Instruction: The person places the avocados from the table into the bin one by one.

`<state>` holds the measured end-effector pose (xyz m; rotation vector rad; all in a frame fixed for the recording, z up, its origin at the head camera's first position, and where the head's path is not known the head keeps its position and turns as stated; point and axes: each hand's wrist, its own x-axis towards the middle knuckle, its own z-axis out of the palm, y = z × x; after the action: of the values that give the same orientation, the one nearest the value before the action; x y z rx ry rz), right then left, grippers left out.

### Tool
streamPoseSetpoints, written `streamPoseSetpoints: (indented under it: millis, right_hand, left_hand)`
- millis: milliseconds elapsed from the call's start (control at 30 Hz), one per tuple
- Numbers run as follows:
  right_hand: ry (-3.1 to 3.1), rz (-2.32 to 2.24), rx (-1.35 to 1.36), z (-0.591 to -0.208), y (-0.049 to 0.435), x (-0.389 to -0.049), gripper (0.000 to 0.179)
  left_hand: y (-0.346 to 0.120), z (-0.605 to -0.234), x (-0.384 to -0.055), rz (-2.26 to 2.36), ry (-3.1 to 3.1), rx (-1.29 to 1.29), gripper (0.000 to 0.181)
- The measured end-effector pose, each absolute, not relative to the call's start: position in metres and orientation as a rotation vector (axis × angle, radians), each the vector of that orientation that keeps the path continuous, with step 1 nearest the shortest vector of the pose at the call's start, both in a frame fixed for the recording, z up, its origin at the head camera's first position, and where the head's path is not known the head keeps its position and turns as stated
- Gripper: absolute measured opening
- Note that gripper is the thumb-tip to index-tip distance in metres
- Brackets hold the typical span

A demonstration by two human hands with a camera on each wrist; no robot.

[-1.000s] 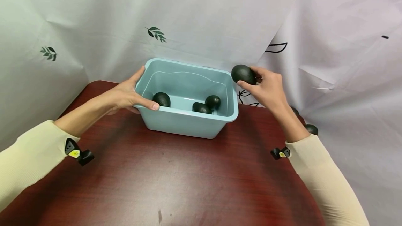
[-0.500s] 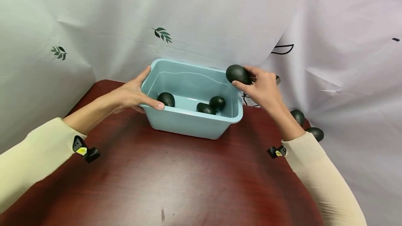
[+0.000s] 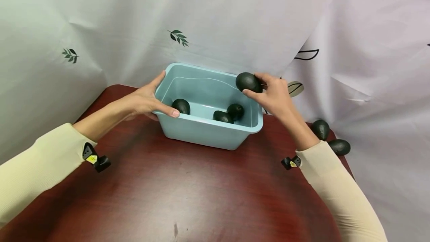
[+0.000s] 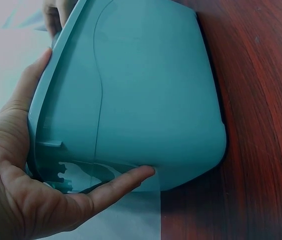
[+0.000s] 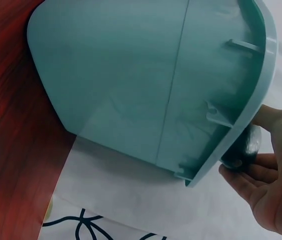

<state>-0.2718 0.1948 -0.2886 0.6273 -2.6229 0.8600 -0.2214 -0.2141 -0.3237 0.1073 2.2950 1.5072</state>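
In the head view a light-blue plastic bin (image 3: 201, 132) stands on the table, with several dark green avocados inside, among them one avocado (image 3: 181, 106) at the left and another (image 3: 236, 111) at the right. My left hand (image 3: 144, 102) grips the bin's left end, thumb along the front rim and a finger reaching toward the back. Thumb and fingers of my right hand (image 3: 273, 92) pinch a dark avocado (image 3: 248, 82) over the bin's right end. The right wrist view shows that held avocado (image 5: 245, 147) partly hidden behind the bin's rim (image 5: 268, 65).
Two more avocados, one farther back (image 3: 320, 129) and one nearer (image 3: 339, 147), lie at the table's right edge beside the right forearm. A pale cloth (image 3: 215, 18) with leaf prints hangs behind the reddish-brown table (image 3: 201, 189).
My right hand has carried the avocado leftward from beside the bin's right rim to over its inside. The left hand keeps its place on the bin. The head view has shifted slightly.
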Motion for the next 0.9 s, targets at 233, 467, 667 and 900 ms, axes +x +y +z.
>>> streamPoseSetpoints:
  millis: [233,467,667,900]
  right_hand:
    - [-2.662,0.833,0.600,-0.2905,0.1912,-0.2738,0.055]
    - [-2.685,0.804,0.600,-0.2930,0.1873,-0.2750,0.060]
    - [-2.714,0.862,0.566,-0.2940,0.1880,-0.2729,0.061]
    - [-2.711,0.873,0.580,-0.2935,0.1934,-0.2674,0.060]
  left_hand:
    - [-0.2091,-0.3227,-0.2230,1.521,2.284,0.094,0.155]
    - [-0.2100,-0.3221,-0.2225,1.499,2.294,0.108,0.155]
    - [-0.2106,-0.3221,-0.2231,1.499,2.289,0.112,0.154]
    - [-0.2108,-0.3225,-0.2234,1.494,2.288,0.124,0.154]
